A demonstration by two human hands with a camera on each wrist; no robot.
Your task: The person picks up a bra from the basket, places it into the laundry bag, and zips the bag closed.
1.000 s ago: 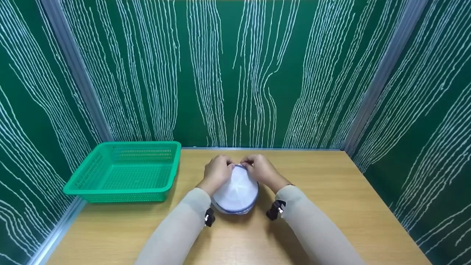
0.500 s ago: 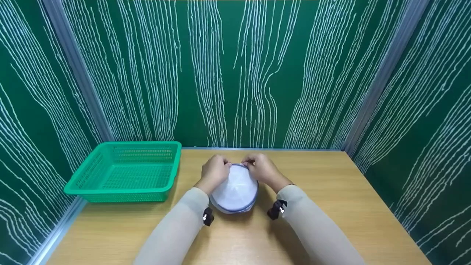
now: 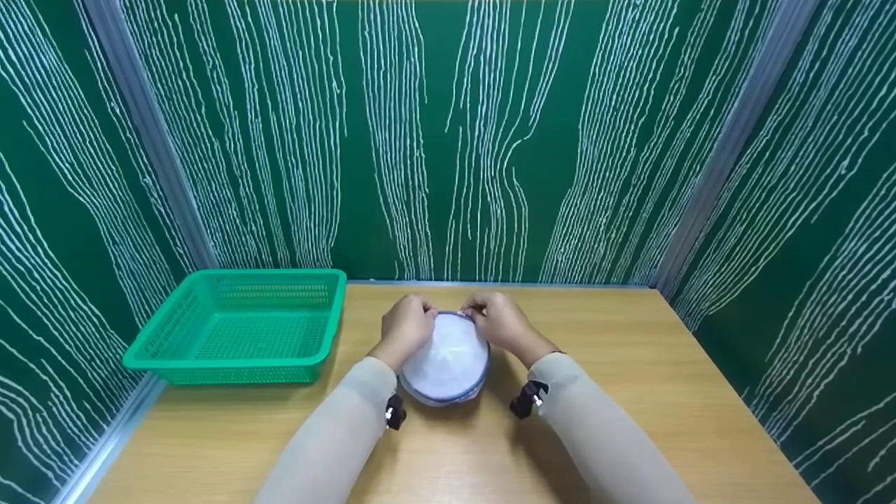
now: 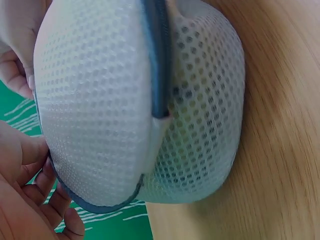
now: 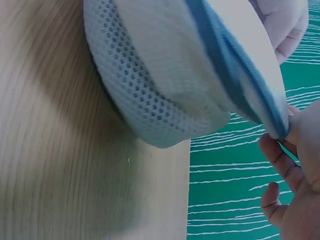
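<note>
A white mesh laundry bag (image 3: 448,360) with dark blue edging stands on the table between my hands. Its rounded lower part is coarse mesh (image 4: 205,100), and a finer mesh lid (image 4: 95,100) tilts over it. My left hand (image 3: 408,325) pinches the lid's far edge on the left, thumb and fingertips at the blue piping. On the right of that same edge my right hand (image 3: 498,322) pinches the piping, shown closely in the right wrist view (image 5: 300,150). A dark blue zip strip (image 4: 157,60) runs along the seam. The bag's inside is hidden.
A green plastic basket (image 3: 231,362) with slotted sides stands at the table's back left. Green panels (image 3: 553,168) with white wavy lines rise behind and on both sides of the wooden table (image 3: 448,462), joined by metal posts (image 3: 728,133).
My left hand has shifted slightly left along the edge, widening the gap between the hands. The lid has turned a little with it; my right hand has barely moved.
</note>
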